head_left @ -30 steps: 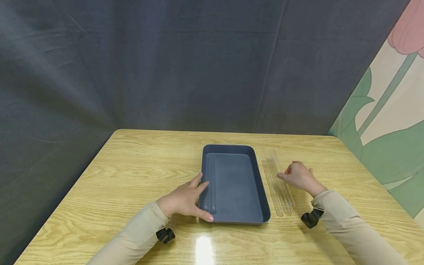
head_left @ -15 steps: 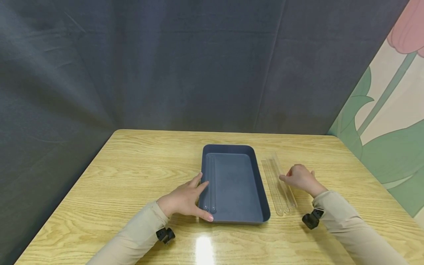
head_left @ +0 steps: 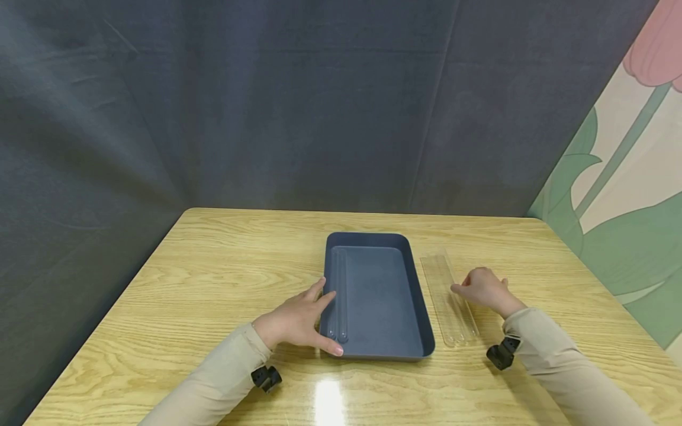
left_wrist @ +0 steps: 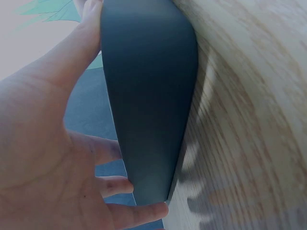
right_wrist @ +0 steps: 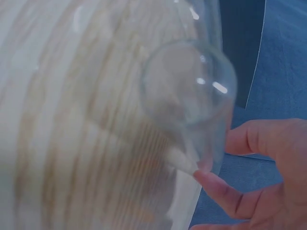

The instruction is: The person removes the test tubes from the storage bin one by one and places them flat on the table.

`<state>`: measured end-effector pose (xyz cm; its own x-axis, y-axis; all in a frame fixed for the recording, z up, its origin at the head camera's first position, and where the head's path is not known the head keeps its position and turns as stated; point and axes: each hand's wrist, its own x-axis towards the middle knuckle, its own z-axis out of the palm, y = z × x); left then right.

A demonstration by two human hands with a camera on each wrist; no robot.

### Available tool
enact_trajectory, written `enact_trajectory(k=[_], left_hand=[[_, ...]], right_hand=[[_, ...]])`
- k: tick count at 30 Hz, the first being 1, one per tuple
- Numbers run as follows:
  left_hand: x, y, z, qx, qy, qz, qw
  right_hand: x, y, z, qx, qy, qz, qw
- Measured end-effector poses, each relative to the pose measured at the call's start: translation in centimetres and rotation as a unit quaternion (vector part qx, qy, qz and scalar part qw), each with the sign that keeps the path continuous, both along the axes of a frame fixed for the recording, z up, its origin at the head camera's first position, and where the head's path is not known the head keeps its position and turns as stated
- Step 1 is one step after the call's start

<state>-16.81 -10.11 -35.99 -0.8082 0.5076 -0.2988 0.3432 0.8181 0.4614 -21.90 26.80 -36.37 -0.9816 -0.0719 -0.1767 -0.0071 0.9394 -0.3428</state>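
Observation:
Two clear glass test tubes (head_left: 343,299) lie side by side along the left wall of a dark blue tray (head_left: 386,296). Over that wall my left hand (head_left: 299,319) spreads its fingers, touching the rim; the left wrist view shows the tray's outer wall (left_wrist: 148,96) beside them. To the right of the tray, more clear tubes (head_left: 441,302) lie lengthwise on the table. My right hand (head_left: 485,290) pinches the rightmost test tube (right_wrist: 189,86) between thumb and fingers, its rounded end towards me. Whether this tube touches the table or its neighbours is hard to tell.
A light wood-grain table (head_left: 240,254) carries everything. Dark cloth (head_left: 319,118) hangs behind it and at the left. A wall painted with a flower (head_left: 613,177) stands at the right.
My right hand has shifted slightly to the right and towards me with the pinched test tube. My left hand and the tray have stayed put.

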Motion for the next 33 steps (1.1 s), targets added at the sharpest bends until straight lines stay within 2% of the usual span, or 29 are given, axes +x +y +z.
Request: enact_trajectory(k=[14,33], left_hand=[[-0.01,-0.01,-0.05,0.001,0.001,-0.002,1.0],[-0.08,-0.03,-0.08,-0.001,-0.002,0.0,1.0]], right_hand=[[-0.05,0.02,-0.11,0.005,-0.023,0.005,0.9997],[0.12,-0.16,0.08,0.006,-0.015,0.008,0.9998]])
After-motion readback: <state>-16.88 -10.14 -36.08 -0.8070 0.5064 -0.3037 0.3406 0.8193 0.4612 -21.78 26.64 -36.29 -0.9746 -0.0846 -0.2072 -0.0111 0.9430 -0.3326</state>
